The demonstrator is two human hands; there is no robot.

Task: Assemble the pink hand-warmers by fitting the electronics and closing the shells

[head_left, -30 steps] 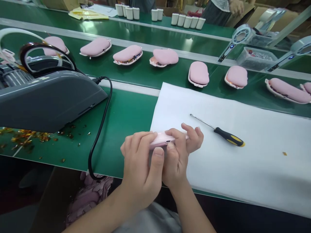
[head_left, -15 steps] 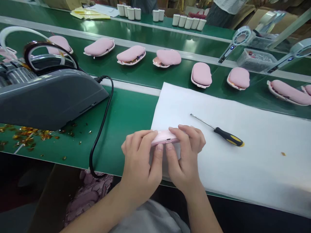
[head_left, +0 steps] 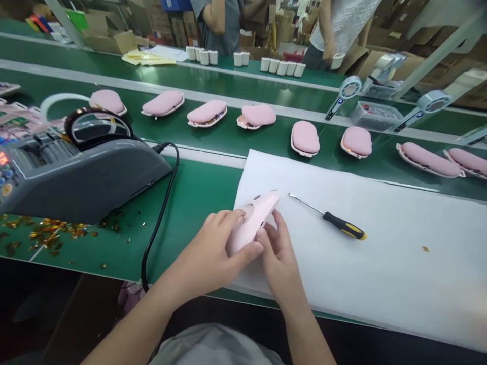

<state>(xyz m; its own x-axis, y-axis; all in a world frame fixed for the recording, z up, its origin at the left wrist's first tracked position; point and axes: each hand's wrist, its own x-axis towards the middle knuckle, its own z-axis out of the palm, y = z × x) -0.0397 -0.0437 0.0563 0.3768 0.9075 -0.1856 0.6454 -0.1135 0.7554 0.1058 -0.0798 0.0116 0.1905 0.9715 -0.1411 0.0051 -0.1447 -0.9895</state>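
Between both hands is a pink rounded plastic device casing [head_left: 253, 220], tilted up on its edge over the white sheet [head_left: 380, 274]. My left hand [head_left: 216, 248] wraps its left and lower side, thumb across the near end. On the right side, my right hand [head_left: 277, 248] grips it with thumb and fingers, close to small dark openings in the edge. A flat-blade screwdriver [head_left: 342, 224] with a black and yellow handle lies on the sheet, right of the hands. Part of the casing's surface is hidden by my fingers.
Several pink casings [head_left: 207, 112] with gaping shells line the green bench behind. A grey tape dispenser [head_left: 99, 177] stands left, its black cable [head_left: 167, 197] crossing the bench, amber tape scraps [head_left: 49, 230] beside it. Handheld fans [head_left: 346, 94], white containers [head_left: 283, 67] and two people are farther back.
The pink casing has been turned from lying level to a steep slant, its far end raised. My left hand has shifted under its side. The camera view has tilted up.
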